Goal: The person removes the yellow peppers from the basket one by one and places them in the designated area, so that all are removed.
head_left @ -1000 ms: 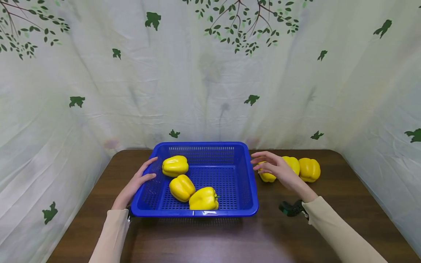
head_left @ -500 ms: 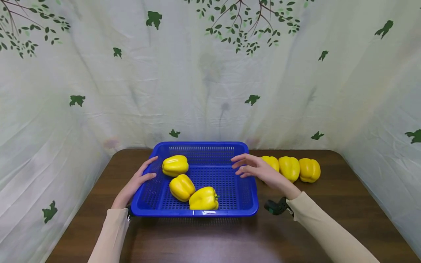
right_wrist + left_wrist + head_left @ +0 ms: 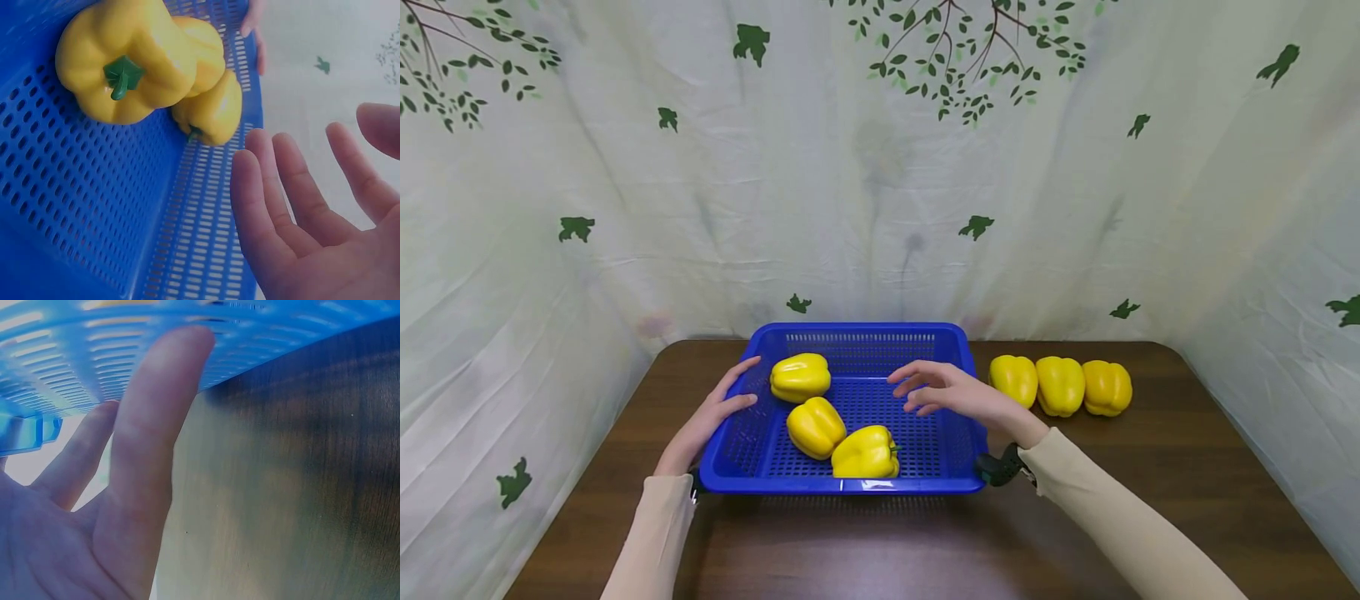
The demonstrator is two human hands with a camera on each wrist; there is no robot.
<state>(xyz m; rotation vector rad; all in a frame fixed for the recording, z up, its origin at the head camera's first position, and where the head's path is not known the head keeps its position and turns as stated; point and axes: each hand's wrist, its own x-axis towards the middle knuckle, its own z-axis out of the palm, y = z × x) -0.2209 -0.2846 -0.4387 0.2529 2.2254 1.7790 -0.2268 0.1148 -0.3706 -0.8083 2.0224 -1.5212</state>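
On the left side of a blue plastic basket (image 3: 775, 484), my left hand (image 3: 703, 425) holds the rim. The left wrist view shows its fingers (image 3: 145, 425) against the slotted outer wall, below the rim. My right hand (image 3: 966, 396) hovers over the basket's right half, holding nothing, its fingers loosely bent and spread. Inside the basket lie three yellow bell peppers: one at the back left (image 3: 800, 377), one in the middle (image 3: 816, 428) and one by the front wall (image 3: 865, 453). The right wrist view shows the green stem (image 3: 123, 76) of the nearest pepper.
Right of the basket, three more yellow bell peppers (image 3: 1013, 381) stand in a row on the brown wooden table (image 3: 1187, 467). A pale curtain (image 3: 865, 208) with printed leaves hangs behind the table and along both sides.
My right hand has moved left, from above the row of peppers on the table to over the inside of the basket. The left hand and the peppers have stayed in place.
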